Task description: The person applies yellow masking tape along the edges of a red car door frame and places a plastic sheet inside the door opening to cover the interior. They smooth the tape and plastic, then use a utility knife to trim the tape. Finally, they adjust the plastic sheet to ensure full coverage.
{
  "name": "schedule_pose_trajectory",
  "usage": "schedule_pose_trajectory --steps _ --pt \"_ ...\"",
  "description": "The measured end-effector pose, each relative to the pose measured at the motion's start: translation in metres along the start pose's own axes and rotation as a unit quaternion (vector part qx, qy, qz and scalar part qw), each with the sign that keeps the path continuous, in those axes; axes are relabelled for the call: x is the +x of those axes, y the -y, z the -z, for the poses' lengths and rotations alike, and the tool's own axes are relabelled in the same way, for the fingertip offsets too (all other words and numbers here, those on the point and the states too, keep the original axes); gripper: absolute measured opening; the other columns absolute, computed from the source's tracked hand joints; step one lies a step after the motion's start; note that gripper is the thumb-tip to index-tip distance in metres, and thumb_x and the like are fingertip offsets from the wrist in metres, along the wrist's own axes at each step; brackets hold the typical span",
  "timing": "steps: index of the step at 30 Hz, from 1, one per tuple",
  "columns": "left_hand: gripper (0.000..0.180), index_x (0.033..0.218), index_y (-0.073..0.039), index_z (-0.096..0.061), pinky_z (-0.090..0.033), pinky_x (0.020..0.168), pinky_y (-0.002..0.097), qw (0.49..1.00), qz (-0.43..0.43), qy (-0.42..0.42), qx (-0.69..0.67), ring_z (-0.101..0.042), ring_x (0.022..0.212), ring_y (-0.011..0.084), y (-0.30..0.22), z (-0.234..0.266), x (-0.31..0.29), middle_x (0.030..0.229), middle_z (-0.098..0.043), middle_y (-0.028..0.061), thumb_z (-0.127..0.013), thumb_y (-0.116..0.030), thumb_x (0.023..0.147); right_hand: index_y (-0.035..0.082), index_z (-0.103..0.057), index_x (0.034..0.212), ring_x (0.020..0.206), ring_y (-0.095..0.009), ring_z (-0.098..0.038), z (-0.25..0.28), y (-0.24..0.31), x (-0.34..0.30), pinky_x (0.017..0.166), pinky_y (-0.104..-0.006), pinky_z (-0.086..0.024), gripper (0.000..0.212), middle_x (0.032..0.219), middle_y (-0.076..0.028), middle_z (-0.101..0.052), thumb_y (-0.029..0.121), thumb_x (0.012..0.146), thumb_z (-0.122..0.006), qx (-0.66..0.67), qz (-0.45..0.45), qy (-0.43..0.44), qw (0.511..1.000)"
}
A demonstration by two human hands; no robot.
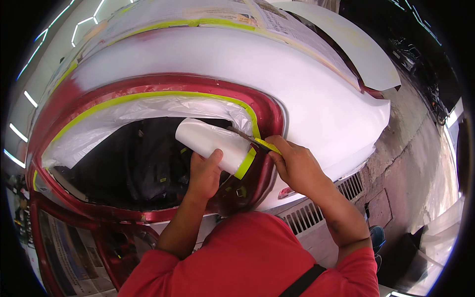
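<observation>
My left hand (pixel 207 174) is closed around a roll of white masking film (pixel 210 144) with a band of yellow-green tape (pixel 246 164) at its right end. My right hand (pixel 297 166) grips a yellow-handled cutter knife (pixel 267 145). Its dark blade points up and left, close to the film at the rear corner of the door opening. Hanging film (pixel 143 110) lines the top of that opening, stuck along the dark red frame (pixel 271 116) by yellow-green tape (pixel 148 94). Whether the blade touches the film, I cannot tell.
The car's white body panel (pixel 316 104) curves above and right of the opening. Newspaper (pixel 217 12) covers the glass beyond it. An open red door (pixel 96 237) stands lower left, with newspaper on its window. Floor grates (pixel 302 218) lie below the car's side.
</observation>
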State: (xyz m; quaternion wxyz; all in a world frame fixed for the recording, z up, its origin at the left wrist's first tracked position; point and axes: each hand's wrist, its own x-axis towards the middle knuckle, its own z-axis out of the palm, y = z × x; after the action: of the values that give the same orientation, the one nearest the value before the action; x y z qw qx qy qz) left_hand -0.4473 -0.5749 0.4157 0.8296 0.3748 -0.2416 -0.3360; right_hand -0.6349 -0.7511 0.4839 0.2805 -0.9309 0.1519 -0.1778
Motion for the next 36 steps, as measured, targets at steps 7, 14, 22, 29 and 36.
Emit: schedule_pose_trajectory --steps 7,14,22,29,36 --pt "0.061 0.154 -0.005 -0.042 -0.055 0.11 0.0523 0.993 0.086 0.081 0.032 -0.063 0.132 0.0318 -0.019 0.009 0.029 0.143 -0.061 0.015 -0.071 -0.02 0.103 0.007 -0.071 0.124 0.093 -0.043 -0.072 0.032 0.01 0.015 0.082 -0.0539 -0.056 0.024 0.099 -0.021 -0.075 0.014 0.102 -0.063 -0.099 0.015 0.03 0.994" --pt "0.065 0.152 -0.003 -0.045 -0.058 0.106 0.055 0.978 0.171 0.098 0.064 -0.068 0.127 0.0317 -0.05 0.004 0.054 0.142 -0.064 0.0161 -0.074 -0.028 0.101 0.009 -0.071 0.12 0.082 -0.044 -0.073 0.042 0.023 0.036 0.077 -0.0544 -0.056 0.022 0.085 -0.021 -0.074 0.02 0.102 -0.064 -0.107 0.059 0.069 0.99" --pt "0.061 0.153 -0.008 -0.047 -0.056 0.108 0.0568 0.977 0.189 0.093 0.033 -0.065 0.133 0.0325 -0.05 0.014 0.05 0.143 -0.064 0.0143 -0.073 -0.026 0.1 0.01 -0.07 0.127 0.082 -0.041 -0.074 0.042 0.02 0.019 0.075 -0.0526 -0.057 0.029 0.087 -0.019 -0.075 0.018 0.1 -0.065 -0.094 0.041 0.058 0.993" --pt "0.056 0.148 -0.007 -0.051 -0.054 0.109 0.0554 0.983 0.179 -0.014 0.034 -0.067 0.128 0.0315 -0.049 -0.006 0.047 0.139 -0.067 0.0128 -0.071 -0.026 0.099 0.014 -0.065 0.141 0.083 -0.041 -0.072 -0.004 -0.015 -0.001 0.074 -0.0505 -0.059 0.038 0.096 -0.019 -0.073 0.018 0.103 -0.063 -0.049 0.059 -0.021 0.997" --pt "0.057 0.144 -0.008 -0.054 -0.055 0.108 0.052 0.983 0.17 -0.064 0.041 -0.068 0.124 0.0305 -0.048 -0.024 0.058 0.132 -0.07 0.0118 -0.074 -0.031 0.096 0.013 -0.066 0.14 0.081 -0.041 -0.07 -0.026 -0.035 -0.015 0.073 -0.0492 -0.056 0.038 0.093 -0.019 -0.071 0.014 0.102 -0.063 0.094 0.052 -0.073 0.992"
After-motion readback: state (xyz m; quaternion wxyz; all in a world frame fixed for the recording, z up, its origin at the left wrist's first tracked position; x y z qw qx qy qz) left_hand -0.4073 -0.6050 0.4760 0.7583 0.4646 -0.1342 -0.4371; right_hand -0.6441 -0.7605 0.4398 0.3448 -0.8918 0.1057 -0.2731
